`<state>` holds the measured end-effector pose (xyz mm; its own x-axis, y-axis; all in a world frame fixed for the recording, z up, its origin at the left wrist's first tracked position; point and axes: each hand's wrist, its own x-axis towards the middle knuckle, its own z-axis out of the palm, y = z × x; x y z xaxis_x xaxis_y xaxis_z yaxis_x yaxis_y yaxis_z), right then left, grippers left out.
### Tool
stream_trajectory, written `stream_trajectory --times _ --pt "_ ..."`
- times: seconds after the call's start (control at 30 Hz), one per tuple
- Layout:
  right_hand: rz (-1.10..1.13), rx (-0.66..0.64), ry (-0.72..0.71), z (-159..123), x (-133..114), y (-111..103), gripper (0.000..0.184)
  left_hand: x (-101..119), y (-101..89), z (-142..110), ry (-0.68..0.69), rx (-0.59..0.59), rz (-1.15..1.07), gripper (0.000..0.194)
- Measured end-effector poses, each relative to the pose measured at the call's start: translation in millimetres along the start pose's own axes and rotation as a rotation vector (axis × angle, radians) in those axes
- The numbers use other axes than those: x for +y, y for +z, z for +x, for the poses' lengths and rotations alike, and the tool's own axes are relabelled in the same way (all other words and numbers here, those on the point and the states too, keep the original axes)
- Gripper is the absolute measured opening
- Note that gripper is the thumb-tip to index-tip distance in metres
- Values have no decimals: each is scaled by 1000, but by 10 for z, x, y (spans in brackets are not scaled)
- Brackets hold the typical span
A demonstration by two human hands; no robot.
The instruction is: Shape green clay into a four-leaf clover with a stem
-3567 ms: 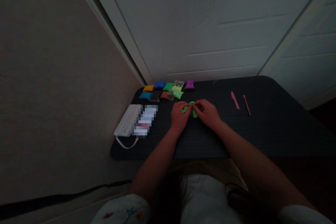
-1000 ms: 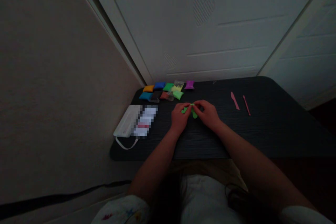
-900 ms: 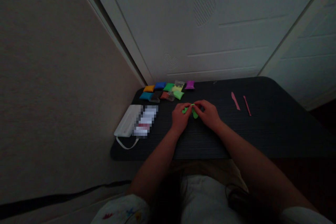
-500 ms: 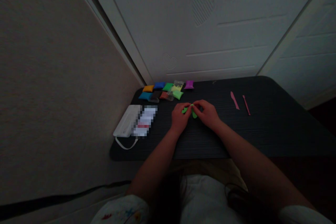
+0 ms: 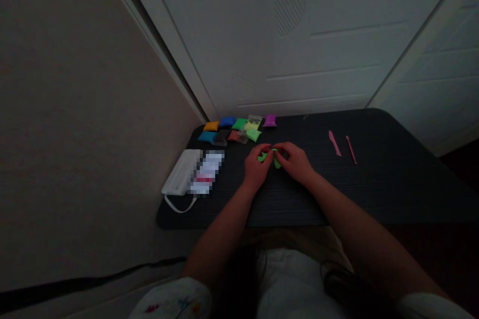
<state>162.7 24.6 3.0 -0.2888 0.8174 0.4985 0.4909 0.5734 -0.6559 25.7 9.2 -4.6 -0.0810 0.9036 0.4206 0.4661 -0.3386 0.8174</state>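
While left hand [image 5: 256,168] and right hand [image 5: 299,162] pinch green material [image 5: 277,163], it lies partly inside their grip.

Through one head-worn camera we looked forward and down from above our pale top [image 5: 295,284], along our forearms [image 5: 226,229], across the dark counter [image 5: 381,184] to the heart-embossed white panel [image 5: 337,55]; our hands [image 5: 256,168] showed small, near mid-view.
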Motion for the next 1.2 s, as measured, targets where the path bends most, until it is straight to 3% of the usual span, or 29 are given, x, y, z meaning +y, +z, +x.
stream_trajectory --times 0.2,0.4,0.7,1.2 --pt "90 23 95 12 -25 -31 16 -4 -7 9 -64 -27 -162 24" --pt "161 58 217 16 -8 -17 12 -20 11 7 -25 -38 -17 24" --pt "40 -11 140 6 -8 -19 17 -22 -3 5 30 11 102 19" --pt "-13 20 102 11 -4 -17 20 -8 1 5 27 6 109 19"
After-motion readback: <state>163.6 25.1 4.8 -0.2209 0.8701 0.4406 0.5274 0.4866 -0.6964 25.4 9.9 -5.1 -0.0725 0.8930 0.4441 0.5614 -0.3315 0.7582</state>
